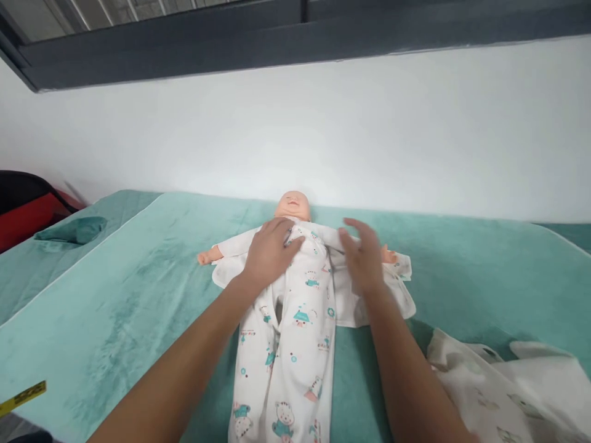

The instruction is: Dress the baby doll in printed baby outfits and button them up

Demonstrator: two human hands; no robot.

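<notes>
Your loosely spread left fingers [278, 229] could, by dragging, rumple the white, teal-printed, long-legged cloth garment [300, 344], your right fingers [364, 231] being open.

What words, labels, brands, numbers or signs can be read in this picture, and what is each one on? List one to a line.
No text can be read with certainty.
White printed garment under the left hand: small reddish lettering between the pictures, too small and blurred to read.
Yellow strip at the lower left: dark marks, too blurred to tell whether they are letters.
</notes>
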